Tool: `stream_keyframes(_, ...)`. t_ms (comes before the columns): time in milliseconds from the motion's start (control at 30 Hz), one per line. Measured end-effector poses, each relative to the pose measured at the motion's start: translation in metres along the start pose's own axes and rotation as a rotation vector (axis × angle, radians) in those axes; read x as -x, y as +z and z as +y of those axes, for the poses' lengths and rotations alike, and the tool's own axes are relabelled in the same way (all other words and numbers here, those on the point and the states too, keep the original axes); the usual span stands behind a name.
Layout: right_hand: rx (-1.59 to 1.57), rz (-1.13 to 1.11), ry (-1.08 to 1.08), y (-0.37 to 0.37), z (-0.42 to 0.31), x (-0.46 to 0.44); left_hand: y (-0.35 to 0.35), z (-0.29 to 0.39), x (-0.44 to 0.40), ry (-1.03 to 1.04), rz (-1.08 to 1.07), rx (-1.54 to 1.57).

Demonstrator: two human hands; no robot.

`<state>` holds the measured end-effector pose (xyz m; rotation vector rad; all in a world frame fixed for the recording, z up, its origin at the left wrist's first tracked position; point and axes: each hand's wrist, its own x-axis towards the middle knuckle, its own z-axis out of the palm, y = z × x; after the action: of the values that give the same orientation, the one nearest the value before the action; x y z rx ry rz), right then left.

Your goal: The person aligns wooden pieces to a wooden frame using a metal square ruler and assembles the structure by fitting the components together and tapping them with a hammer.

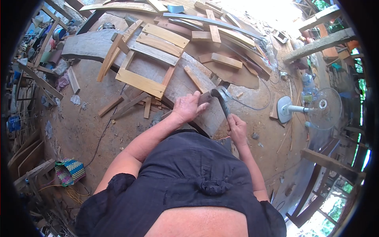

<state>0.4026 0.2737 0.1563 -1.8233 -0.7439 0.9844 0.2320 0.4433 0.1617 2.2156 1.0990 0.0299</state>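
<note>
My left hand is closed around a short brown wooden block and rests over the workbench plank. In my right hand is the handle of what looks like a hammer. Its grey metal head lies right beside the block's end; whether they touch I cannot tell. A slatted wooden frame, nailed together from pale boards, lies on the bench beyond my left hand. A narrow wooden strip sits just past the block.
Loose boards pile up at the back. A standing fan is on the right, near a plastic bottle. Wood offcuts litter the floor to the left, with a checkered woven basket lower down. A cable crosses the right side.
</note>
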Motion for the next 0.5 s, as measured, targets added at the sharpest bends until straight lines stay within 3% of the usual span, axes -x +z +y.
stream_keyframes(167,-0.129,0.01,0.15,-0.004,-0.024,0.007,0.003,-0.001,-0.004,0.006,-0.028,-0.022)
stream_keyframes(333,-0.232,0.055,-0.098,-0.007,-0.046,0.021,0.002,-0.003,-0.007,0.021,-0.052,0.003)
stream_keyframes(500,-0.056,-0.009,-0.082,-0.002,-0.015,0.016,0.003,-0.004,-0.007,0.026,-0.074,0.003)
